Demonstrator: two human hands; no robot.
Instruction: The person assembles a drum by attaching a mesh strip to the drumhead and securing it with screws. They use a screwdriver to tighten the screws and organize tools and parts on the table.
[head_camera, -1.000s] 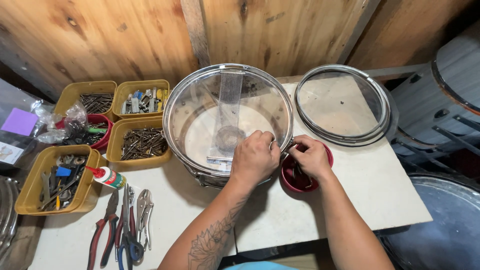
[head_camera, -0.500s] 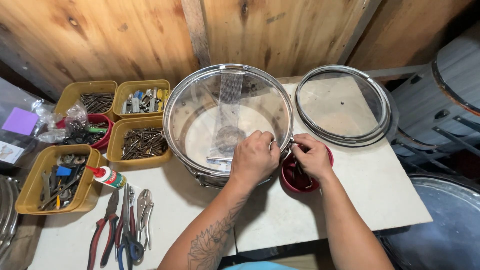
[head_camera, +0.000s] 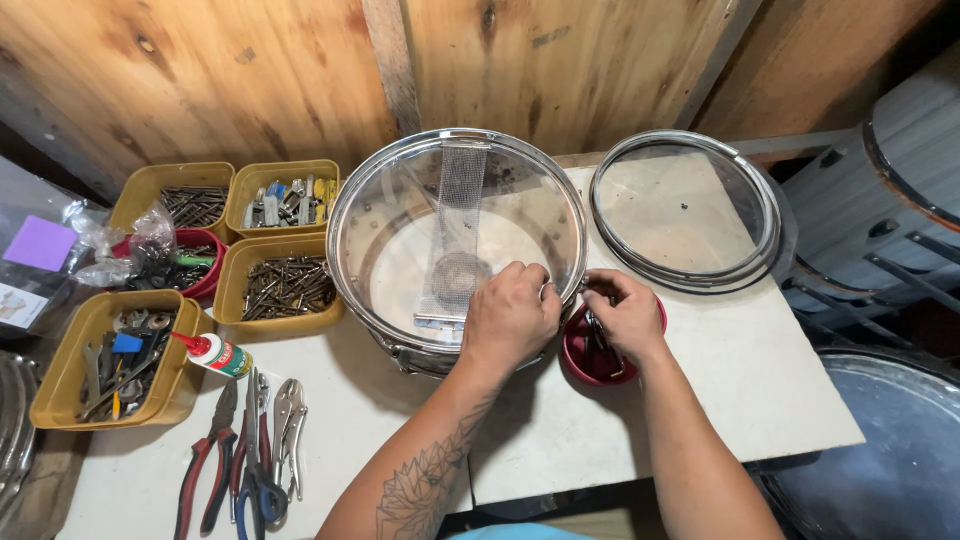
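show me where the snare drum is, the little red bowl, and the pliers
snare drum (head_camera: 400, 215): head view, on its clear drumhead.
red bowl (head_camera: 578, 362): head view, on its left rim, beside the right hand.
pliers (head_camera: 205, 470): head view, on the red handles.

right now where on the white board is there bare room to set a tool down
Bare board lies right of the red bowl, below the loose drum hoop. A smaller patch sits between the pliers and the left forearm. The left side is crowded with yellow trays; the snare drum fills the middle.
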